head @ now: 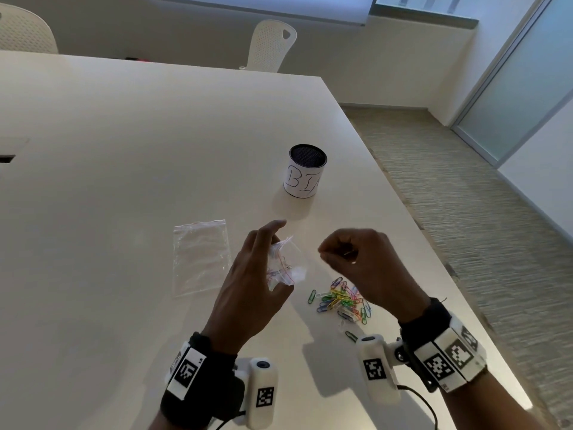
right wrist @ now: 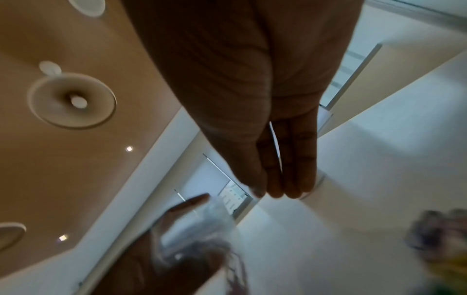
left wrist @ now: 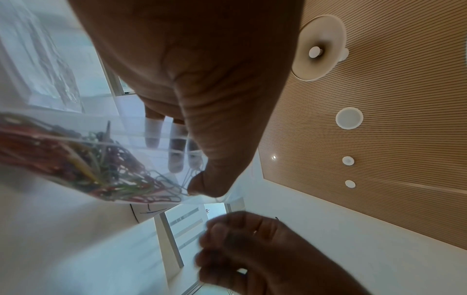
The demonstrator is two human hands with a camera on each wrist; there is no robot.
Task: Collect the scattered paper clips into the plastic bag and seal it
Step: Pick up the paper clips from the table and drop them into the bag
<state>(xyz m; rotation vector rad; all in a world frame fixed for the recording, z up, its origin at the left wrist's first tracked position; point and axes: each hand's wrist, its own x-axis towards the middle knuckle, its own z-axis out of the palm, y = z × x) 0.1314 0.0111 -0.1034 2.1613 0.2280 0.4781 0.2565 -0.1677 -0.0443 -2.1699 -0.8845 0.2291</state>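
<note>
My left hand (head: 280,259) holds a small clear plastic bag (head: 286,268) off the table, thumb on one side and fingers behind. The left wrist view shows coloured paper clips (left wrist: 83,163) lying inside the bag (left wrist: 141,127). Just right of the bag's mouth, my right hand (head: 328,254) hovers with curled fingers. In the right wrist view its thumb and fingertips (right wrist: 275,191) are pressed together on a thin pale clip (right wrist: 274,139). A pile of coloured paper clips (head: 341,301) lies on the white table (head: 124,181) under the right hand, and a single green clip (head: 351,336) sits nearer me.
A second, empty clear bag (head: 200,259) lies flat to the left of my left hand. A black mesh cup wrapped in paper marked "BIN" (head: 305,170) stands beyond the hands. The table's right edge (head: 412,218) runs close to the pile. A white chair (head: 273,45) stands at the far side.
</note>
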